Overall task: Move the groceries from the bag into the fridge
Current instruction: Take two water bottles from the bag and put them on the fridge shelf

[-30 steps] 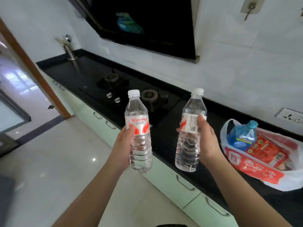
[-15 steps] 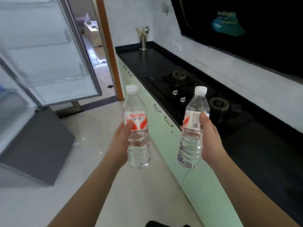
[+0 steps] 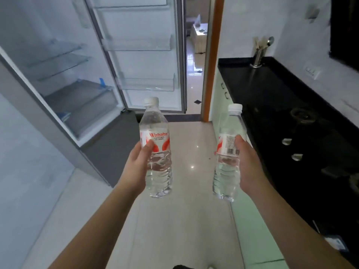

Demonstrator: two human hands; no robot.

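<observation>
My left hand (image 3: 138,167) grips a clear water bottle (image 3: 157,152) with a white cap and a red-and-white label, held upright over the floor. My right hand (image 3: 247,166) grips a second water bottle (image 3: 226,171), also upright, its barcode facing me. Ahead and to the left stands the fridge (image 3: 64,90) with its door (image 3: 143,55) swung wide open. Glass shelves and a drawer show inside, and the door racks hold nothing. The grocery bag is out of view.
A black countertop (image 3: 272,90) with a gas hob (image 3: 303,117) runs along the right over pale green cabinets (image 3: 250,230). A metal utensil holder (image 3: 259,55) stands at its far end. A doorway with an orange frame (image 3: 212,59) lies straight ahead past glossy floor tiles (image 3: 186,210).
My view has swung left, away from the bag on the counter toward the open fridge. Both hands keep the same hold on their bottles.
</observation>
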